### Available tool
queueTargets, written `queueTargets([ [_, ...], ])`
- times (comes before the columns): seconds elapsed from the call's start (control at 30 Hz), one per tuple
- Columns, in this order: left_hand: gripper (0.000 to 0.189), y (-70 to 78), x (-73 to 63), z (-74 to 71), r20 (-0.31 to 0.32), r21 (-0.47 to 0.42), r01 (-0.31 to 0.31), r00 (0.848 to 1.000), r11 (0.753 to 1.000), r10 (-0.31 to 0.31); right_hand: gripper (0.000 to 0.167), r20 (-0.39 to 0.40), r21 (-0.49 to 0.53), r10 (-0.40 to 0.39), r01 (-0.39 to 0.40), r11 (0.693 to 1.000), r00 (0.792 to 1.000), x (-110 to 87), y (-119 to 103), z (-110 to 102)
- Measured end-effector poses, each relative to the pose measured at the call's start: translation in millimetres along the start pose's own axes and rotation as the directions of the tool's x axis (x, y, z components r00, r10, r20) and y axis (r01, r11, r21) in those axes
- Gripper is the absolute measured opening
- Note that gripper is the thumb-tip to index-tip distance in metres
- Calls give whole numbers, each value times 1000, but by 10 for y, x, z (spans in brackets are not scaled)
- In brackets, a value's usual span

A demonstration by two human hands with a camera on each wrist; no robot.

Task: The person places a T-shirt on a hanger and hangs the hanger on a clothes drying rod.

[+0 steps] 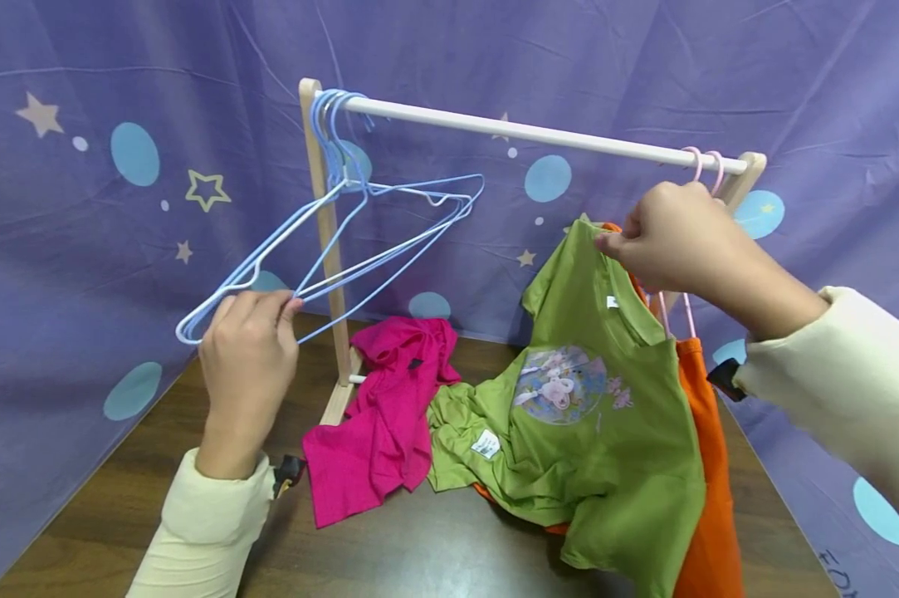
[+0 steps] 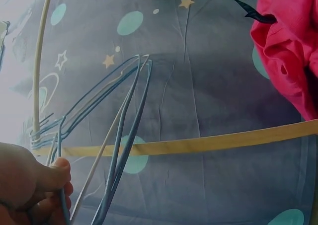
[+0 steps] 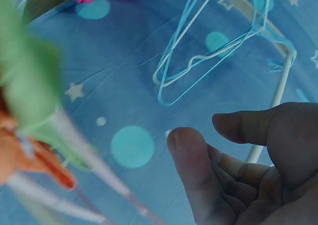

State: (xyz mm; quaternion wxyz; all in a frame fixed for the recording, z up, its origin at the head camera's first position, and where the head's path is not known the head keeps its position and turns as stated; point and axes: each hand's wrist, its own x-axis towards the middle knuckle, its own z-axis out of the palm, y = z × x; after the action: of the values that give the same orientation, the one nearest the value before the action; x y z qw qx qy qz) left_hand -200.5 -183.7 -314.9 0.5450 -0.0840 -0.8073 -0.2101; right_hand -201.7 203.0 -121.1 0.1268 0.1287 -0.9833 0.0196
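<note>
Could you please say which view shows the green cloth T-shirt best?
The head view: the green cloth T-shirt shows its front there, including the round print. The left wrist catches only a top-edge sliver; the right wrist, a blurred part at left.

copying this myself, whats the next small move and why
Probably lift the blue hanger off the rail with the left hand, which already pinches its wire; the magenta garment lies crumpled on the table, with no hanger visible in it.
</note>
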Motion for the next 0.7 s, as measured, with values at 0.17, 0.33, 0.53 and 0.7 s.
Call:
queueTargets([
  [0.17,15,28,-18,22,8,-1,8,1000,1000,-8,62,0,27,-23,23,999,1000,35,-215,21],
  [0.33,14,54,-27,35,7,-19,23,1000,1000,-23,61,15,38,-20,20,999,1000,121,-426,67],
  [0.53,15,67,-32,40,40,-62,34,999,997,-32,58,38,54,-23,21,998,999,239,-681,191],
  [0.7,16,87,-35,53,78,-128,75,995,989,-65,56,59,75,-36,32,997,998,316,-859,320],
])
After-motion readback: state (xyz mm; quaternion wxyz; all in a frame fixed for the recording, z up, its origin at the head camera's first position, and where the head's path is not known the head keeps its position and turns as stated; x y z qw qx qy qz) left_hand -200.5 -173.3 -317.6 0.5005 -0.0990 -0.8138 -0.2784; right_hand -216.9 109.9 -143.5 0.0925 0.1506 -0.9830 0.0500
